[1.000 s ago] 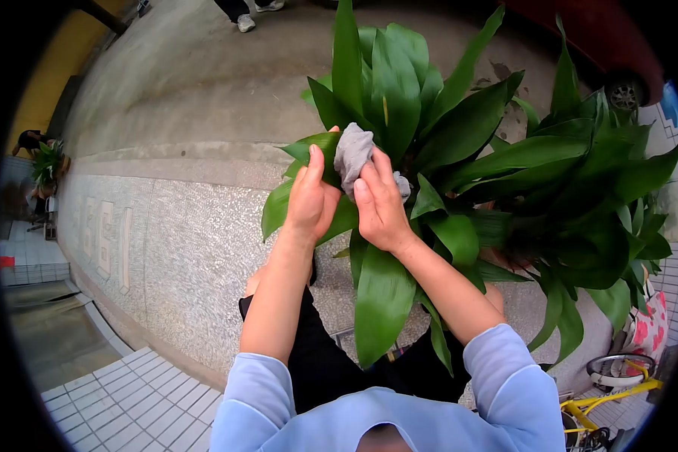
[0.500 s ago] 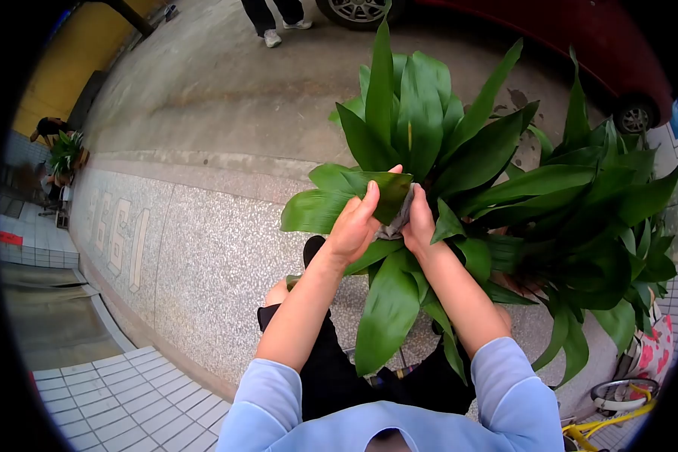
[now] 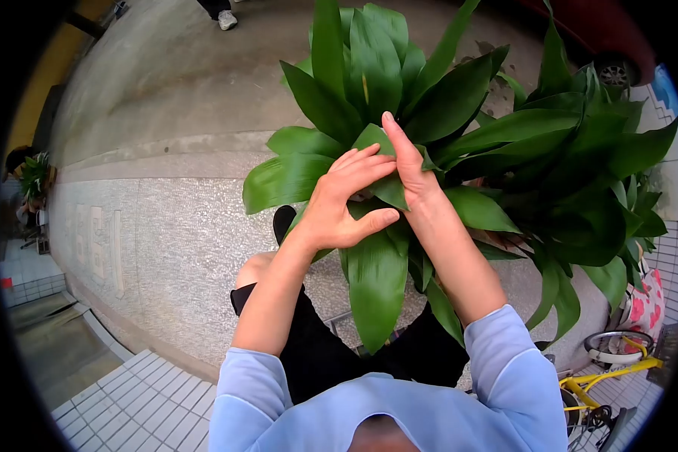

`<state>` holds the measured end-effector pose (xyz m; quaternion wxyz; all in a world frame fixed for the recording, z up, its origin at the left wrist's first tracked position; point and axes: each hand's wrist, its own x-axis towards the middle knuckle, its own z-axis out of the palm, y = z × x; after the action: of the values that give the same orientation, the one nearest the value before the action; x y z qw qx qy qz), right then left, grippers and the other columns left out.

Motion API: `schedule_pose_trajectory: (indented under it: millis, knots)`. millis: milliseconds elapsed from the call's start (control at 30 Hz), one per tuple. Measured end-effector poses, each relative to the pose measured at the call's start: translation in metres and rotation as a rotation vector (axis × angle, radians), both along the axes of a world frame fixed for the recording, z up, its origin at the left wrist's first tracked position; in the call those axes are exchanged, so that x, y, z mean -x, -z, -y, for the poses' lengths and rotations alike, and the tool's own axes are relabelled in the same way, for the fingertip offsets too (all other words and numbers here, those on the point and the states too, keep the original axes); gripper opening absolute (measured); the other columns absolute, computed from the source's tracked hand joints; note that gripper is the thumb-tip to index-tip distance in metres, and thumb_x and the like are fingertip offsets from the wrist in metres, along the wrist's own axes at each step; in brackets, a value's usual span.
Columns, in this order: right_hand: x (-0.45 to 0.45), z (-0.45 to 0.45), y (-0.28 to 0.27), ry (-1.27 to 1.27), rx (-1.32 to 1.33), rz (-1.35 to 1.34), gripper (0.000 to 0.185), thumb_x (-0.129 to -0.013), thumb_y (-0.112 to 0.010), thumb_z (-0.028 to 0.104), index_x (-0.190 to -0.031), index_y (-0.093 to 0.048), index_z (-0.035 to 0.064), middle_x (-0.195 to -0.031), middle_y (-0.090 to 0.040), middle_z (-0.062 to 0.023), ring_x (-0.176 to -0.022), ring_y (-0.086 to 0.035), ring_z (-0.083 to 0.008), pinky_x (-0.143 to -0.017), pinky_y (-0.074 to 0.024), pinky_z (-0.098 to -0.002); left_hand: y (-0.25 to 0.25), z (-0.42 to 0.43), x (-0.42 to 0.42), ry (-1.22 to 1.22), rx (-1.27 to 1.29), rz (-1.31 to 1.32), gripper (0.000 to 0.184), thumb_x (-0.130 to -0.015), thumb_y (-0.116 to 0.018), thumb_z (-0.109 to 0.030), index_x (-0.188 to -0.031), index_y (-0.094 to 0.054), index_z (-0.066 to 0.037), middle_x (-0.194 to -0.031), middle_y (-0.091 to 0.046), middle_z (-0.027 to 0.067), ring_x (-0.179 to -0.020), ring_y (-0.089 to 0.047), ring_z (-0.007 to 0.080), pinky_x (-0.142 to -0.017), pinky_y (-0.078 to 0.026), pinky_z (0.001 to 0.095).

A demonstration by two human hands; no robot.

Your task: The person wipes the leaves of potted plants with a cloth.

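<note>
A large plant (image 3: 377, 68) with broad green leaves stands in front of me. My left hand (image 3: 339, 200) is open over the front leaves, its fingers spread and their tips against my right hand. My right hand (image 3: 410, 162) has its thumb pointing up; its fingers are hidden behind a leaf and my left hand, so what they hold cannot be seen. Below both hands a wide leaf (image 3: 377, 290) hangs down toward my knees. The grey cloth is out of sight.
More dark leaves (image 3: 580, 196) spread to the right. A yellow bicycle (image 3: 610, 373) and a pink-patterned bag (image 3: 646, 305) are at lower right. A red car (image 3: 603, 30) is at upper right. A person's shoe (image 3: 227, 19) shows at the top; another potted plant (image 3: 34, 178) is far left.
My left hand has released the leaf it held up and turned over, fingers across toward my right hand. The grey cloth has gone out of sight. The whole view has shifted.
</note>
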<state>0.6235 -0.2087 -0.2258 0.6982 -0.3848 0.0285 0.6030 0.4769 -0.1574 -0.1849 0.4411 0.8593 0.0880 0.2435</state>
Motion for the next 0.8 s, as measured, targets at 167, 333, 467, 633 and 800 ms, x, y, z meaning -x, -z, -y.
schedule_pose_trajectory:
  millis: [167, 333, 467, 633, 800]
  knots:
    - [-0.005, 0.016, 0.003, -0.036, -0.061, 0.133, 0.031, -0.076, -0.075, 0.005, -0.102, -0.058, 0.0062, -0.097, -0.064, -0.0052, -0.088, -0.063, -0.0178, -0.077, -0.0539, -0.0328, 0.004, -0.010, 0.007, -0.085, 0.620, 0.135, 0.027, -0.087, -0.058, -0.008, -0.111, -0.063, 0.005, -0.099, -0.068, 0.0134, -0.100, -0.064, 0.0216, -0.093, -0.048, 0.0358]
    - [-0.004, 0.022, -0.012, 0.027, -0.014, 0.095, 0.034, -0.074, -0.072, -0.002, -0.105, -0.058, 0.0046, -0.101, -0.065, -0.0083, -0.090, -0.065, -0.0218, -0.079, -0.0560, -0.0358, 0.010, -0.028, 0.005, -0.364, 0.527, 0.068, 0.044, -0.079, -0.053, 0.003, -0.124, -0.056, 0.003, -0.121, -0.059, 0.0134, -0.113, -0.057, 0.0216, -0.096, -0.047, 0.0362]
    - [-0.007, 0.026, -0.018, 0.009, 0.033, 0.066, 0.033, -0.074, -0.070, -0.003, -0.105, -0.059, 0.0044, -0.099, -0.065, -0.0080, -0.087, -0.066, -0.0218, -0.077, -0.0565, -0.0354, 0.019, -0.030, 0.000, -0.196, 0.225, -0.211, 0.077, -0.065, -0.052, 0.005, -0.141, -0.043, -0.007, -0.142, -0.043, 0.0165, -0.130, -0.044, 0.0282, -0.106, -0.038, 0.0387]
    - [-0.004, 0.035, -0.035, -0.062, -0.038, 0.024, 0.021, -0.079, -0.067, 0.000, -0.099, -0.063, 0.0042, -0.093, -0.066, -0.0054, -0.083, -0.066, -0.0182, -0.075, -0.0562, -0.0339, 0.018, -0.015, -0.011, -0.015, 0.295, -0.174, 0.086, -0.069, -0.071, -0.002, -0.146, -0.034, -0.009, -0.135, -0.050, 0.0203, -0.126, -0.049, 0.0337, -0.105, -0.038, 0.0374]
    - [-0.006, 0.044, -0.060, -0.030, -0.165, 0.098, 0.027, -0.082, -0.067, 0.001, -0.109, -0.061, 0.0006, -0.100, -0.066, -0.0083, -0.086, -0.066, -0.0173, -0.082, -0.0539, -0.0312, 0.027, -0.016, -0.020, -0.093, 0.628, -0.149, 0.055, -0.087, -0.061, -0.012, -0.138, -0.044, -0.003, -0.130, -0.056, 0.0160, -0.120, -0.054, 0.0265, -0.102, -0.040, 0.0332]
